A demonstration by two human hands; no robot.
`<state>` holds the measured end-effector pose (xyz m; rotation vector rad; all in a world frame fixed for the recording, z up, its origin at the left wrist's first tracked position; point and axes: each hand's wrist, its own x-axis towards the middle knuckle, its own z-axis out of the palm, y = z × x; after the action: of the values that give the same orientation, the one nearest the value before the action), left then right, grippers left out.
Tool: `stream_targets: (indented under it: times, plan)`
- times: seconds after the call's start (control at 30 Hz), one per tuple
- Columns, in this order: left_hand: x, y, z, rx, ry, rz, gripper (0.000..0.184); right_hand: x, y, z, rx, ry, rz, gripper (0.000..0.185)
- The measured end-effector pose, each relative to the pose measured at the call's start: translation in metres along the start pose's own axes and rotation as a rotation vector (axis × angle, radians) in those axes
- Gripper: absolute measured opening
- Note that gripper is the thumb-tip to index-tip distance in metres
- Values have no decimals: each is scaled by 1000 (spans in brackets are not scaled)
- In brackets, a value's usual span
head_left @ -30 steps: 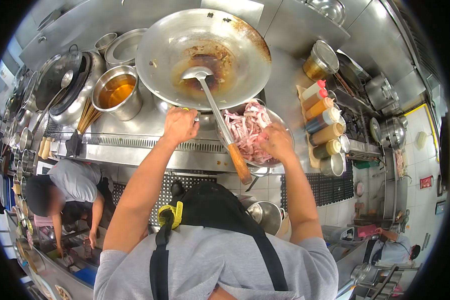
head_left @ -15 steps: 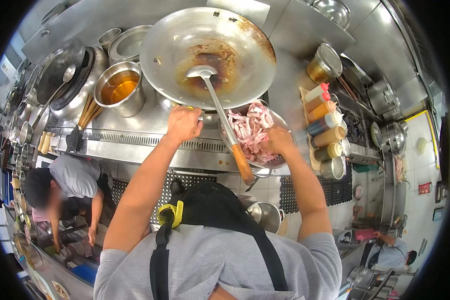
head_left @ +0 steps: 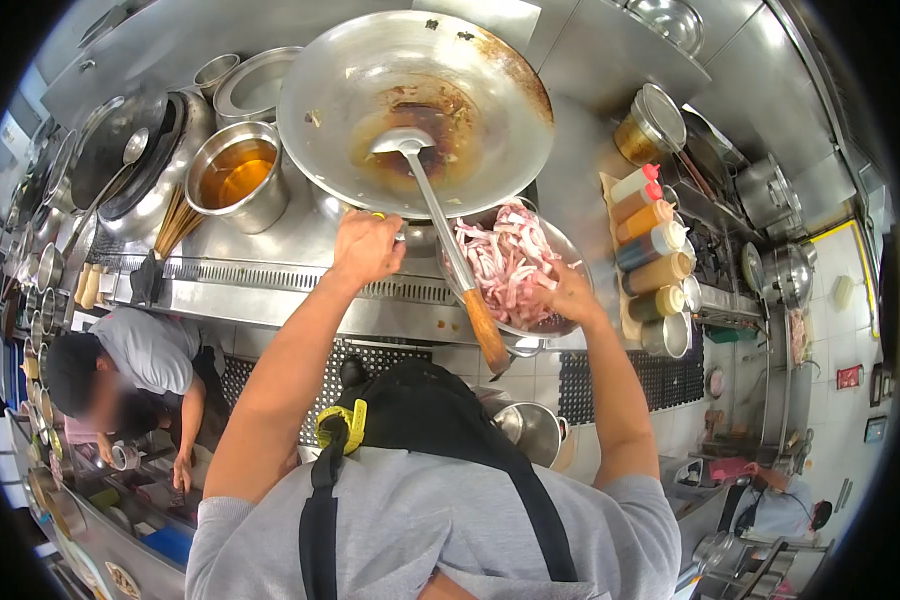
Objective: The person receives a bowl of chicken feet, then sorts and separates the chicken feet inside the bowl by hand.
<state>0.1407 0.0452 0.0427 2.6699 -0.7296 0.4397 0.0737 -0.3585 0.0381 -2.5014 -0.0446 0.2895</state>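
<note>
Right grip (head_left: 568, 297) touches pinkish strips (head_left: 502, 258) inside bowl rim (head_left: 569, 244), apart from bottles (head_left: 658, 274).

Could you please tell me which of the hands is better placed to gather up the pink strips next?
Probably the right hand: it touches the pink strips in the metal bowl, while the left hand is at the rim of the wok, across the spatula from them.
</note>
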Motion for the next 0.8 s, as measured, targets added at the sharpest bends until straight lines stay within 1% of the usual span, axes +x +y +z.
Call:
stream_targets:
  times: [0.13, 0.23, 0.33, 0.43, 0.53, 0.63, 0.73, 0.8]
  plan:
    - [-1, 0, 0, -1, 12, 7, 19, -4, -4, 7, -141, 39, 7, 83]
    - [0, -1, 0, 12, 14, 11, 20, -2, 0, 13, -140, 81, -56, 82]
    - [0, 0, 1, 1, 30, 15, 20, -2, 0, 15, -162, 108, -78, 75]
    - [0, 0, -1, -2, 20, 9, 20, -6, -14, 13, -250, 127, -29, 60]
    - [-1, 1, -1, -7, 38, 13, 20, -7, -16, 16, -265, 174, -109, 53]
    - [0, 1, -1, -3, 52, 19, 20, -4, -14, 16, -389, 208, -222, 55]
    - [-1, 1, -1, -6, 49, 13, 20, -4, -24, 9, -428, 192, -210, 49]
    - [0, 1, -2, -14, 39, 6, 20, -5, -40, 5, -405, 218, -155, 47]
